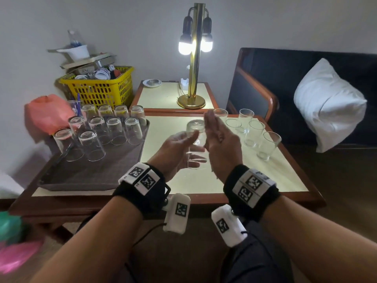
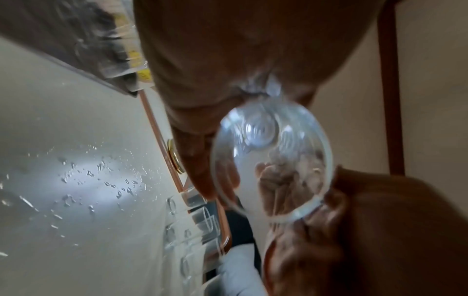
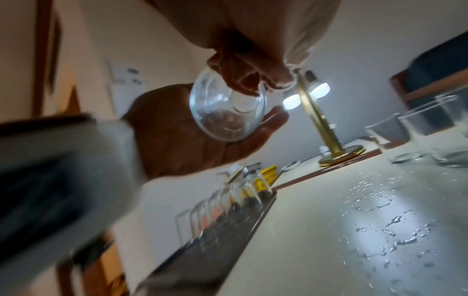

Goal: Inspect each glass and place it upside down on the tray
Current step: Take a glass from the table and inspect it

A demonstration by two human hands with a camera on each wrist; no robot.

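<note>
Glass (image 1: 196,139) between both hands, above table (image 1: 265,170); tray (image 1: 91,176) leftward

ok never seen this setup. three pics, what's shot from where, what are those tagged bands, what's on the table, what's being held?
No robot: a person wearing black wristbands with printed markers. The big picture comes from a head camera; the other two come from cameras on each wrist, looking along the hand. The left hand and right hand hold one clear glass between them, above the table, which shows water drops. The tray on the left carries upside-down glasses; five upright glasses wait on the right. A lit lamp stands behind.
</note>
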